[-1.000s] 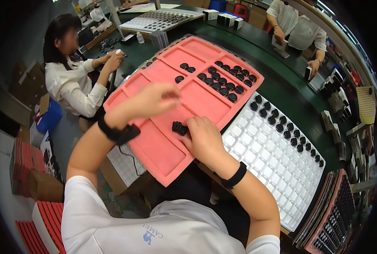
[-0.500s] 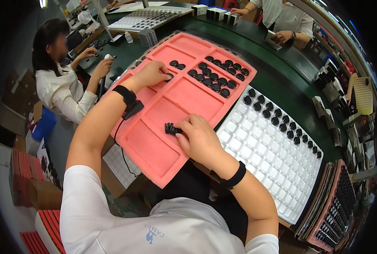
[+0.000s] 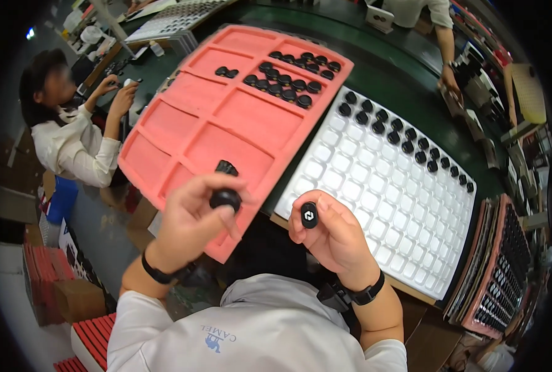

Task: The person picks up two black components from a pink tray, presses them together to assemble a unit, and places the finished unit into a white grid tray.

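My left hand (image 3: 186, 220) is closed around a rounded glossy black piece (image 3: 225, 199), over the near end of a pink compartmented tray (image 3: 283, 162). To its right, in front of my body, my right hand (image 3: 336, 239) pinches a small black oval piece (image 3: 309, 215) bearing a white mark on its face. Just beyond my left fingers, a small cluster of black parts (image 3: 227, 167) lies in a tray compartment, partly hidden. Farther up the tray sit two black rounded pieces (image 3: 227, 72) and a compartment with several more (image 3: 283, 80).
To the right lies a white tray (image 3: 375, 177) of square pockets, its far rows holding several black pieces (image 3: 393, 136). Stacked trays (image 3: 496, 279) stand at the far right. A co-worker (image 3: 71, 133) works at the left; another person's hand (image 3: 450, 84) reaches over the green bench (image 3: 350, 46).
My left hand has come back from the tray's middle with a black piece. My right hand has left the black cluster and now holds an oval piece nearer my body. The view has shifted.
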Demonstrator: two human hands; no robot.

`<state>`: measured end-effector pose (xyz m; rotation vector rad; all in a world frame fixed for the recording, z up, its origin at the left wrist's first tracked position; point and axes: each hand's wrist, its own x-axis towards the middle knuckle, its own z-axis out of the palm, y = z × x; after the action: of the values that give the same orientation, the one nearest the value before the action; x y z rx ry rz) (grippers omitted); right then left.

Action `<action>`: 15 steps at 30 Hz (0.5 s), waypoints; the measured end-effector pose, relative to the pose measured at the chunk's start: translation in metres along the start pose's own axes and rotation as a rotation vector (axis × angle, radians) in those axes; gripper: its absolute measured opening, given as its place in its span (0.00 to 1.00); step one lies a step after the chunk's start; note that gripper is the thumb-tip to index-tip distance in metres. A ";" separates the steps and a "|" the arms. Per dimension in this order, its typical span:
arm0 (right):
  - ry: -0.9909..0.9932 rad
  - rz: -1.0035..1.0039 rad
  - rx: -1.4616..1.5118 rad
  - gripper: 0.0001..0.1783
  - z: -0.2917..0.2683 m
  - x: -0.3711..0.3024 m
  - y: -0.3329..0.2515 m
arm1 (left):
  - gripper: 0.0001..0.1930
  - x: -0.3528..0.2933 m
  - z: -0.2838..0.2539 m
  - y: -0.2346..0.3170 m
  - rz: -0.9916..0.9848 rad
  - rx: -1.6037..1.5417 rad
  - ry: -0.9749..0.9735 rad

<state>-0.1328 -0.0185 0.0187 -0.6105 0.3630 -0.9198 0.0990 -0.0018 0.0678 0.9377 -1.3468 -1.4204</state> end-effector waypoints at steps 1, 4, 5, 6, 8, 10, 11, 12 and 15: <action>0.020 0.001 0.007 0.17 -0.002 -0.005 0.002 | 0.17 -0.006 0.008 -0.005 -0.069 -0.077 -0.011; 0.020 -0.066 0.078 0.18 -0.007 -0.021 0.008 | 0.20 -0.012 0.031 -0.030 -0.086 -0.237 -0.043; 0.034 -0.071 0.083 0.18 -0.008 -0.025 0.010 | 0.21 -0.012 0.038 -0.036 -0.085 -0.316 -0.054; 0.044 -0.078 0.100 0.18 -0.010 -0.028 0.011 | 0.21 -0.011 0.046 -0.038 -0.096 -0.319 -0.062; 0.061 -0.090 0.136 0.18 -0.014 -0.033 0.014 | 0.22 -0.009 0.060 -0.042 -0.167 -0.422 -0.057; 0.095 -0.121 0.114 0.18 -0.016 -0.039 0.016 | 0.23 -0.008 0.069 -0.044 -0.207 -0.470 -0.055; 0.120 -0.150 0.089 0.18 -0.017 -0.042 0.016 | 0.22 -0.008 0.071 -0.046 -0.204 -0.450 -0.059; 0.144 -0.178 0.063 0.18 -0.017 -0.044 0.017 | 0.22 -0.007 0.073 -0.049 -0.201 -0.429 -0.062; 0.240 -0.289 -0.109 0.16 -0.016 -0.049 0.016 | 0.21 -0.007 0.077 -0.061 -0.123 -0.337 -0.080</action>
<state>-0.1590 0.0244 -0.0019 -0.6651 0.5523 -1.2615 0.0205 0.0241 0.0148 0.7567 -1.0753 -1.7305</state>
